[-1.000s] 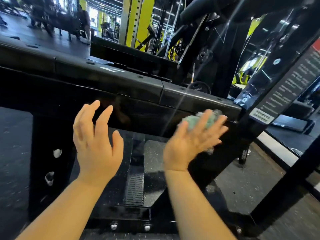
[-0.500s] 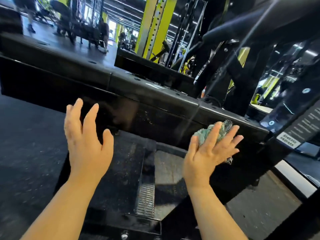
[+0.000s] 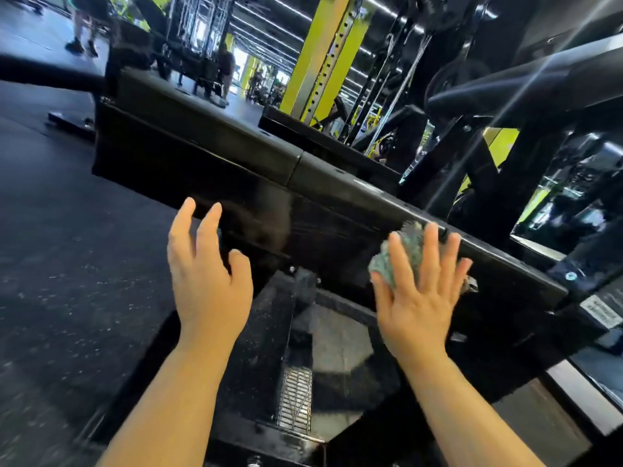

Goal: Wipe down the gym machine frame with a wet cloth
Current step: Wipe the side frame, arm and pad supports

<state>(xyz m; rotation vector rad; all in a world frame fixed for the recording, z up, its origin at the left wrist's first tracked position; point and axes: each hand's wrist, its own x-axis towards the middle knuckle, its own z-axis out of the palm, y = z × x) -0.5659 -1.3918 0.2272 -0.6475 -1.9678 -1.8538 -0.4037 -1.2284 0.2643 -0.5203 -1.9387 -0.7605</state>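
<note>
A thick black beam of the gym machine frame runs from upper left down to the right. My right hand presses a crumpled green-grey cloth flat against the beam's near face, fingers straight and spread over it. My left hand hovers in front of the beam further left, fingers relaxed and holding nothing; whether its fingertips touch the metal I cannot tell.
Below the beam lies a speckled black base plate with a ribbed metal strip. Black uprights with a white label rise at the right. Yellow racks and people stand far behind. Dark rubber floor spreads to the left.
The view swung left and tilted, so the beam now slopes more steeply. My right hand with the cloth stays pressed on the beam near its right end; my left hand stays open beside it.
</note>
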